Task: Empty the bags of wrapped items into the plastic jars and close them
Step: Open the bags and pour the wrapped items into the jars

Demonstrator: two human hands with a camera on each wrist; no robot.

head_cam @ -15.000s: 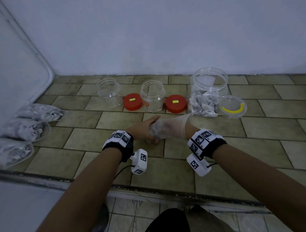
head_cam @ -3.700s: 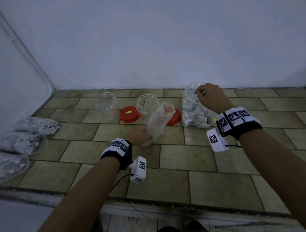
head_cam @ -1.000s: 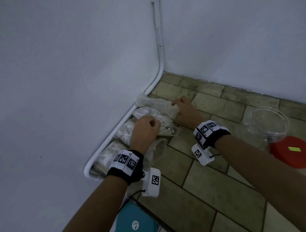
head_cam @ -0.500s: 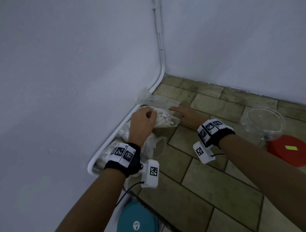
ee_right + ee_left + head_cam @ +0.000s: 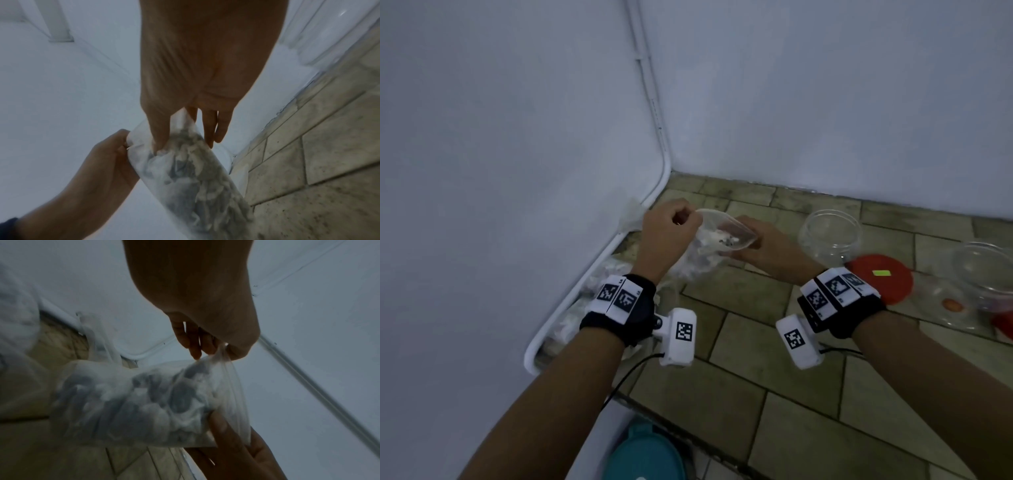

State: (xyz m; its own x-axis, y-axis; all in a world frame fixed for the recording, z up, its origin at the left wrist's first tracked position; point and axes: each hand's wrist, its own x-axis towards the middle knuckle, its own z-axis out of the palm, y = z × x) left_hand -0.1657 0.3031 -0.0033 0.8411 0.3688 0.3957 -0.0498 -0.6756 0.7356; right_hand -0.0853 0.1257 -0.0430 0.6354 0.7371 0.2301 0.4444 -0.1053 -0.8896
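Pinching bag point(image 5: 709, 246) mouth, both hands; wrapped contents blurred, indistinct.

Bare floor point(image 5: 739, 346) lay open below and between the two wrists. To the left the wall point(image 5: 500, 171) and a white pipe point(image 5: 599, 260) along its foot closed off that side, with more bags point(image 5: 589, 291) piled against the pipe. To the right stood an open jar point(image 5: 828, 233), a red lid point(image 5: 881, 277) just beside it, and a second jar point(image 5: 986, 274) farther right. A teal lid point(image 5: 643, 455) lay near the bottom edge.
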